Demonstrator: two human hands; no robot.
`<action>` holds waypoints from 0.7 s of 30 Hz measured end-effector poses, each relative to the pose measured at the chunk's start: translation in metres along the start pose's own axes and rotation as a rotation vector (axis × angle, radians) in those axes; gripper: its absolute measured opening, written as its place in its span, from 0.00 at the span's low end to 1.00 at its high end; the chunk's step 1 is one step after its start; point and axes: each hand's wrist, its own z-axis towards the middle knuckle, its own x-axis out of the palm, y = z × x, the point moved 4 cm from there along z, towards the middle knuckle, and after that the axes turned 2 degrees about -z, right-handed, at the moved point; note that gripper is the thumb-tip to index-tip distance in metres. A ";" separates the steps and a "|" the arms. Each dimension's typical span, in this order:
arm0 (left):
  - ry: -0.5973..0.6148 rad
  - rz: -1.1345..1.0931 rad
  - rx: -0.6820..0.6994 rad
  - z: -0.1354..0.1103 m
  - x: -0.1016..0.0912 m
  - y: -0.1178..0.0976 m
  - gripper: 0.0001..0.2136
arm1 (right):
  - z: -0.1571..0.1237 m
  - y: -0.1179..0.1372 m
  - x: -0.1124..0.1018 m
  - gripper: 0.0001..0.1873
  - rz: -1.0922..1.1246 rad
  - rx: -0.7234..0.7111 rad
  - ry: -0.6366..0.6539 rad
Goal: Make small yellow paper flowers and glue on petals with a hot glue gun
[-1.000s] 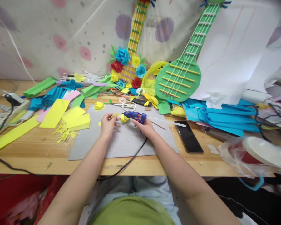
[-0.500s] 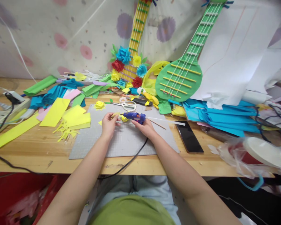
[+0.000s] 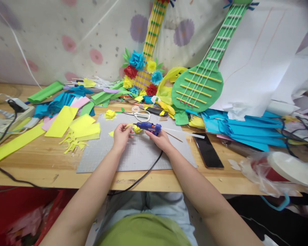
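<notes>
Left hand [image 3: 121,136] pinches a yellow paper strip [image 3: 128,125] in nearly closed fingers; right hand [image 3: 159,138] curls around the blue glue gun [image 3: 149,127], its nozzle between the hands, near a yellow paper piece [image 3: 137,130] (partly hidden) above the grey mat [image 3: 140,154]

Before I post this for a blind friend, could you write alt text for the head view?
A person's right hand holds a blue glue gun, and the left hand pinches a yellow piece close by, over a gray mat. Behind stand a yellow, flower-trimmed stringed instrument and a green stringed instrument.
</notes>
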 end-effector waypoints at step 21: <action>-0.029 0.364 0.276 0.014 -0.014 -0.001 0.09 | 0.009 -0.017 -0.005 0.22 0.531 0.184 -0.148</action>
